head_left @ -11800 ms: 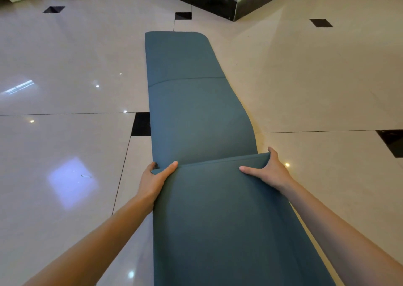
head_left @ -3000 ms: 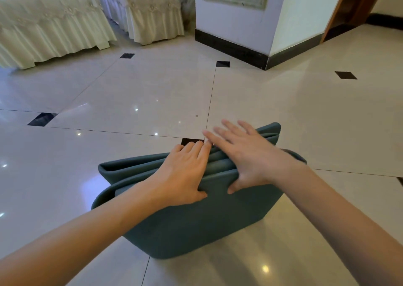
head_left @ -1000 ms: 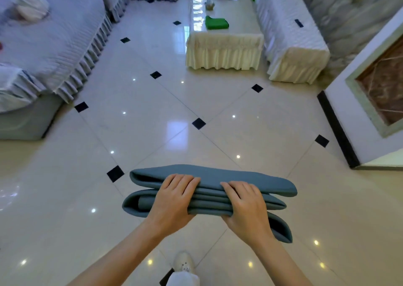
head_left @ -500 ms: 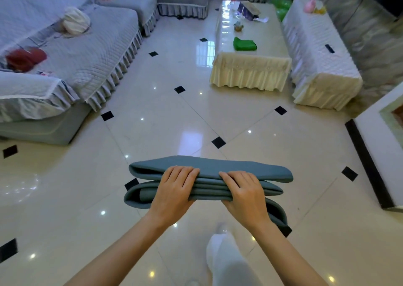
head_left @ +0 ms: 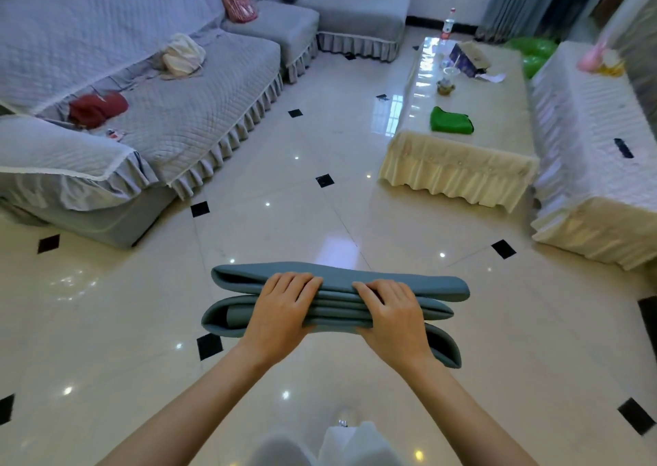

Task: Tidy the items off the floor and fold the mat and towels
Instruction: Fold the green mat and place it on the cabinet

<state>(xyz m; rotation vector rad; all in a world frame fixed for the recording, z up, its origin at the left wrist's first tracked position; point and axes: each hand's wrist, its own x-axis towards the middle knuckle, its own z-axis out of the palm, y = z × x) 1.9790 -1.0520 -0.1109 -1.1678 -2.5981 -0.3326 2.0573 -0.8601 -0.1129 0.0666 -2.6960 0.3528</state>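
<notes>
The folded teal foam mat (head_left: 409, 282) was held in the air above the glossy cream tiled floor (head_left: 284, 224), level and crosswise in front of the person, its layers stacked and bulging open at both ends. The left hand (head_left: 281, 311) gripped the stack left of its middle, fingers (head_left: 295, 280) curled together over the top layer and the thumb hidden underneath. The right hand (head_left: 389, 318) gripped it right of the middle in the same way, fingers (head_left: 373, 289) wrapped over the upper folds. The two hands sat near each other but apart.

At 10 o'clock stood a long grey quilted sofa (head_left: 177, 120) with a dark red cloth (head_left: 97, 108) and a cream bag (head_left: 183, 56) on its seat. At 1 o'clock a low worktop with a frilled cream cover (head_left: 458, 167) carried a bright green folded cloth (head_left: 450, 120). A white-covered bench (head_left: 590, 167) stood at 2 o'clock.
</notes>
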